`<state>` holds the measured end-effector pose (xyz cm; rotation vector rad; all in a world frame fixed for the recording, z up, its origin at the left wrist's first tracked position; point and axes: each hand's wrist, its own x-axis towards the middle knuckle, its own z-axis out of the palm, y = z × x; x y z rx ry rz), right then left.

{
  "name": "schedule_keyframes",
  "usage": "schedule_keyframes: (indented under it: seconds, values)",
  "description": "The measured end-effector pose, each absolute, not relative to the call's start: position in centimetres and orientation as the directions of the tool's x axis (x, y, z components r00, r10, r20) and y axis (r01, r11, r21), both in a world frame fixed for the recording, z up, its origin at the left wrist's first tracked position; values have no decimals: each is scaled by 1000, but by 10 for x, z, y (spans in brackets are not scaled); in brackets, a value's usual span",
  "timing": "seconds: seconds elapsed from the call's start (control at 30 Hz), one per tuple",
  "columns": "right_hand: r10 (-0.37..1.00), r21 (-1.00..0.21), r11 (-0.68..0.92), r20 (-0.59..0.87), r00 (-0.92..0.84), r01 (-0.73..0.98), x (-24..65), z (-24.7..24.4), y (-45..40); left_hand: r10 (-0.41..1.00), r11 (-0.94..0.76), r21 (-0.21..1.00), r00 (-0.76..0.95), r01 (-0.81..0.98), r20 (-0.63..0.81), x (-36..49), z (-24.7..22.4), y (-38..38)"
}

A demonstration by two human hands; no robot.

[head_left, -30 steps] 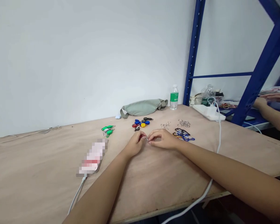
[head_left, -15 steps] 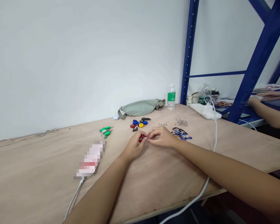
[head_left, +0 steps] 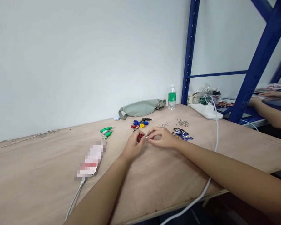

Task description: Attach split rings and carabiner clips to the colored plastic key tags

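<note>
My left fingers (head_left: pixel 141 134) pinch a red plastic key tag (head_left: pixel 139 139); just beside them, my right fingers (head_left: pixel 151 137) close narrowly on a small silver ring (head_left: pixel 146 136), which seems to need threading onto the tag.

A plywood counter (head_left: pixel 42 168) carries the lot: green key tags (head_left: pixel 106 132), a cluster of colored tags (head_left: pixel 140 123), two piles of metal rings (head_left: pixel 182 122) and some carabiners (head_left: pixel 181 133). Further back — a waist bag (head_left: pixel 140 108), a water bottle (head_left: pixel 172 97), a white power strip (head_left: pixel 206 111). Nearer, a blurred-out phone (head_left: pixel 91 161) with its cable.
</note>
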<state>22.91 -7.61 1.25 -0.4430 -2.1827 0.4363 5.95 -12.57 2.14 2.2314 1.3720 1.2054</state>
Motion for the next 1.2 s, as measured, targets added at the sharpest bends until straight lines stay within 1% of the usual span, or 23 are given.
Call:
schedule_keyframes:
  seconds: [0.13, 0.27, 0.33, 0.43, 0.53, 0.6, 0.63, 0.77, 0.83, 1.03, 1.2]
  values:
    - [375, -364, 919, 690, -619, 151, 230, 13, -76, 832, -513, 586, 195, 627, 520, 59, 22, -125]
    - [345, -322, 930, 610, -713, 175, 232, 14, -76, 838, -504, 580, 199, 640, 508, 59, 23, -125]
    - [334, -283, 938, 580, -743, 201, 232, 15, -76, 841, -498, 580, 196, 645, 504, 58, 22, -125]
    - [319, -195, 948, 583, -747, 253, 231, 16, -77, 843, -501, 598, 196, 626, 501, 58, 19, -123]
    - [277, -134, 960, 593, -756, 246, 229, 19, -80, 853, -487, 624, 179, 611, 491, 57, 18, -121]
    - [260, -148, 965, 594, -761, 215, 227, 20, -82, 863, -470, 638, 166, 610, 477, 57, 18, -121]
    - [271, -178, 962, 595, -757, 205, 227, 20, -82, 868, -463, 645, 162, 608, 470, 57, 19, -121]
    - [388, -363, 912, 616, -686, 190, 226, 15, -80, 880, -444, 668, 152, 597, 450, 57, 22, -123]
    - [420, -409, 894, 618, -665, 183, 227, 13, -78, 881, -444, 667, 158, 599, 445, 58, 22, -123]
    - [425, -401, 892, 590, -687, 208, 227, 15, -80, 885, -448, 655, 194, 608, 424, 57, 19, -120]
    - [427, -413, 889, 596, -680, 197, 227, 13, -79, 888, -442, 657, 195, 610, 416, 57, 19, -121]
